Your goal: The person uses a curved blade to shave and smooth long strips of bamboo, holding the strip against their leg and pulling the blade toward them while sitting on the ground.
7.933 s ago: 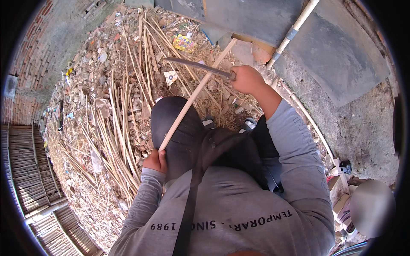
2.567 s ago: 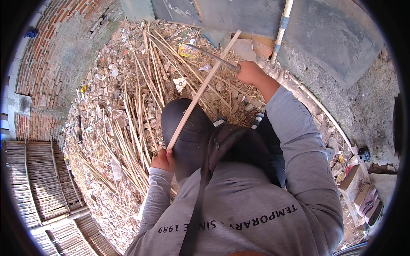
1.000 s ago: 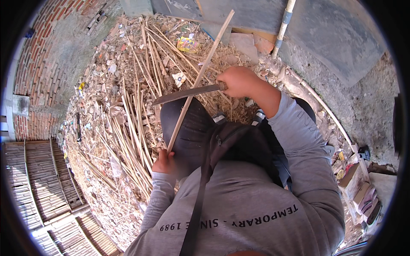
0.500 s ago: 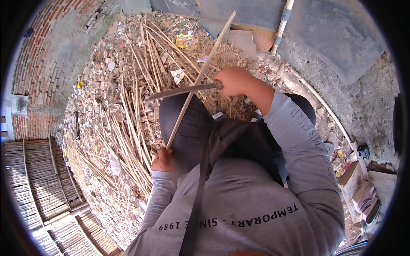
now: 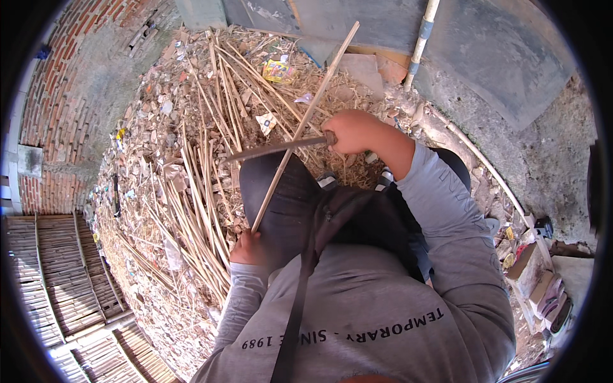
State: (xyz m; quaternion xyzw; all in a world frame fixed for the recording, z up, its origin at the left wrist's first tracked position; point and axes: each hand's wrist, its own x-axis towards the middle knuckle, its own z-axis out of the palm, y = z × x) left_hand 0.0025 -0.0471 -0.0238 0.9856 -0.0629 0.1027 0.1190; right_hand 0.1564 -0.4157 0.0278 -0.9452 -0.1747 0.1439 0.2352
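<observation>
Stick [image 5: 305, 120], pale and long, slants out in front of us: its near end is low on our left, and its long axis runs forward and to the right, over our left leg [image 5: 295, 191], so that its far tip points toward the grey boards [image 5: 377, 25]. Our left hand [image 5: 246, 247] holds that near end, fingers wrapped around it beside the leg. Our right hand [image 5: 354, 131] makes a fist on the handle of the knife [image 5: 262, 152], just to the right of the stick's middle, so it is the nearer hand to the middle, while the left has the end. The knife lies across the stick, its tip pointing left, and this crossing, just beyond our left knee, is the relation that matters; whether the blade touches the wood there we cannot tell. Counting up, we have two hands, both occupied, one stick held, one knife, two shoes [image 5: 327, 182] partly showing below, one yellow wrapper [image 5: 277, 71] and one banded pole [image 5: 424, 32] in front of us to the right. On the littered ground [image 5: 143, 153] to our left and ahead lie many loose sticks [image 5: 195, 210], well over ten, overlapping too much for us to give an exact count
</observation>
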